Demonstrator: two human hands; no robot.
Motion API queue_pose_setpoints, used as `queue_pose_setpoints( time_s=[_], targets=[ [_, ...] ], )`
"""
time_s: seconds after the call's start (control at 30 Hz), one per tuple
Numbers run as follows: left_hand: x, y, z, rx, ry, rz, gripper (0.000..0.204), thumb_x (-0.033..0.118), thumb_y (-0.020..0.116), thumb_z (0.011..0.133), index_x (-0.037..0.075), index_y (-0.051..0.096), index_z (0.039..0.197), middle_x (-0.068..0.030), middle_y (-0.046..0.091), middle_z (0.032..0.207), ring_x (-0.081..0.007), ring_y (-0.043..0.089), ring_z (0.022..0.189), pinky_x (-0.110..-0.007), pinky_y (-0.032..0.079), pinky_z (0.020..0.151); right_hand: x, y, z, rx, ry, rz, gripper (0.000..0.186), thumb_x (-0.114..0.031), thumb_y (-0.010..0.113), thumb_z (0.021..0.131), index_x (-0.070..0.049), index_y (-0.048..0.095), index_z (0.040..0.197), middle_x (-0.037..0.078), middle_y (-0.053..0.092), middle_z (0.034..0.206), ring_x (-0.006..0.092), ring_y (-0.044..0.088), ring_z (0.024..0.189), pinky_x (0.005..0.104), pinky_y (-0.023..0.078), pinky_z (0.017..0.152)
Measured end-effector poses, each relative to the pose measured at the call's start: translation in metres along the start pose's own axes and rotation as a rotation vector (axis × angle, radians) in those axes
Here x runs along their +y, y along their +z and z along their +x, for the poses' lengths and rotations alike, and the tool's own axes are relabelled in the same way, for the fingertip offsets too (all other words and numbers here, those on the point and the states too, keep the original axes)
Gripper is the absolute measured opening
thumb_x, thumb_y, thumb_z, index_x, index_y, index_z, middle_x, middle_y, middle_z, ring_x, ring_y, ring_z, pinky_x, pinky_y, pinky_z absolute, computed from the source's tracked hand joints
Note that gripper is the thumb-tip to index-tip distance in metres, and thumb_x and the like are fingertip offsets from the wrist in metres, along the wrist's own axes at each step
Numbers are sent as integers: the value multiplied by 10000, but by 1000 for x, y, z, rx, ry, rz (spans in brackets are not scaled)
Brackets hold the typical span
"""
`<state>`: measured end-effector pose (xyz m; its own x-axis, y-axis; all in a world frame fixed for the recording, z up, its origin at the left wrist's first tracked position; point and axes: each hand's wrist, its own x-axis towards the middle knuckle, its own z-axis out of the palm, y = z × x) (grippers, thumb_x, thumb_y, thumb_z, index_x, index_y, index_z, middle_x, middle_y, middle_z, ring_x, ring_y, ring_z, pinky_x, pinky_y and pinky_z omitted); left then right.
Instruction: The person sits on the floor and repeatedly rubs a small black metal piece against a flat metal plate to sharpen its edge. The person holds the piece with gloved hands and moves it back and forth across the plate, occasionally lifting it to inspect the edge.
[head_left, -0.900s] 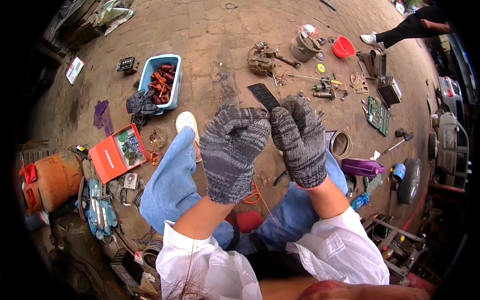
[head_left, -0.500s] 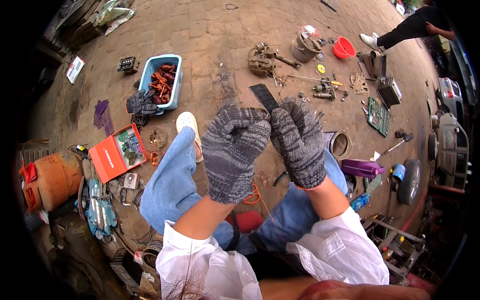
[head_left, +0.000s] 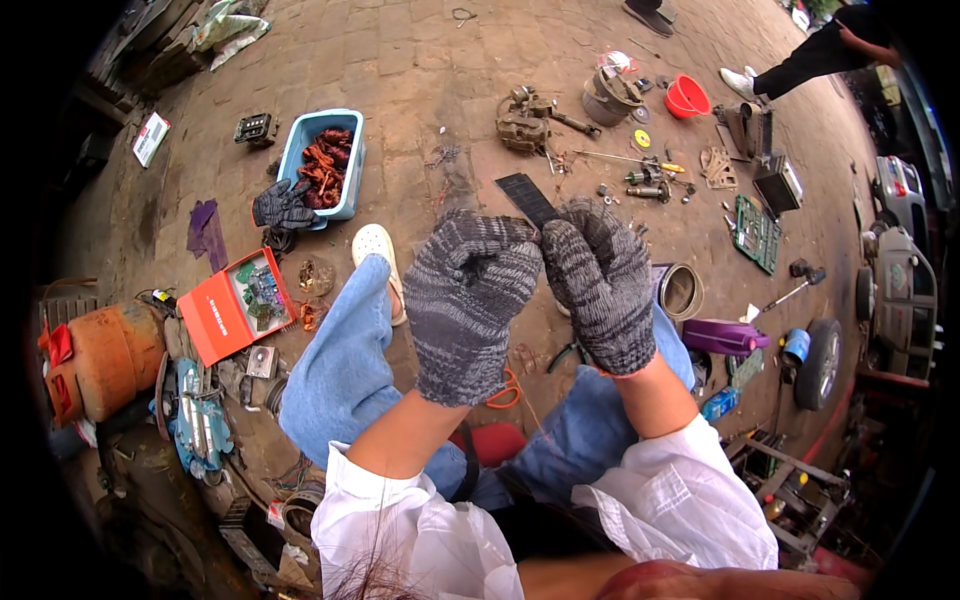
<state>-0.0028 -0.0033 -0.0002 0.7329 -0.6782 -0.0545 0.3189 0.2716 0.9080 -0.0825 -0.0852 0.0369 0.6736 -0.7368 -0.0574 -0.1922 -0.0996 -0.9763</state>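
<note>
My left hand [head_left: 470,300], in a grey knit glove, is closed with thumb and forefinger pinched at the lower end of a thin dark rectangular panel [head_left: 526,196] with fine lines. My right hand [head_left: 600,285], gloved the same way, grips that same end beside it. Both hands meet above my lap; what lies between the fingertips is mostly hidden. Below them, orange-handled scissors or pliers [head_left: 508,393] and a thin reddish wire lie between my jeans-clad legs, near a red seat [head_left: 490,440].
Around me lie a blue tub [head_left: 348,175] of copper windings, an orange box [head_left: 210,320] of circuit boards, a rusty cylinder [head_left: 120,360], scattered metal parts, a green tool case [head_left: 757,232], a red bucket [head_left: 687,95] and a wheel [head_left: 820,365]. A person [head_left: 805,60] stands upper right; another's foot [head_left: 652,15] shows at top.
Another person's dark shoe and leg have entered at the top edge, and the person upper right has shifted. The panel and my right hand have tilted slightly; my left hand is nearly still.
</note>
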Motion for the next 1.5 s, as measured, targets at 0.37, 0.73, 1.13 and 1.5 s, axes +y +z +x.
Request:
queue_pose_setpoints(
  time_s=[0.37, 0.73, 1.13, 1.5],
  targets=[
    [4, -7, 2, -63, -229, -211, 120, 36, 598, 732, 8, 582, 847, -26, 575, 778, -62, 514, 629, -175, 412, 475, -3, -4, 0, -43, 97, 42, 177, -131, 534, 802, 34, 560, 858, 76, 582, 700, 112, 531, 640, 238, 419, 574],
    [6, -4, 2, -92, -216, -211, 140, 49, 597, 739, 13, 577, 873, -20, 557, 776, -62, 516, 628, -182, 424, 477, -2, -6, -1, 31, -108, -46, 133, -111, 543, 790, 13, 563, 833, 58, 581, 676, 95, 530, 615, 226, 420, 559],
    [-1, 2, 2, 16, 96, 5, 63, 20, 574, 727, 31, 542, 779, -3, 511, 670, -61, 460, 530, -190, 370, 437, 2, 1, -4, 54, -44, -109, 134, -120, 547, 792, 0, 551, 853, 68, 566, 686, 107, 514, 620, 243, 409, 556],
    [5, -4, 1, -36, -104, -92, 108, 5, 600, 729, 10, 560, 829, -27, 569, 765, -74, 527, 667, -186, 436, 580, 4, -3, -2, 13, -50, -119, 148, -139, 554, 784, 2, 561, 827, 69, 553, 628, 133, 516, 569, 254, 410, 542]
  ],
)
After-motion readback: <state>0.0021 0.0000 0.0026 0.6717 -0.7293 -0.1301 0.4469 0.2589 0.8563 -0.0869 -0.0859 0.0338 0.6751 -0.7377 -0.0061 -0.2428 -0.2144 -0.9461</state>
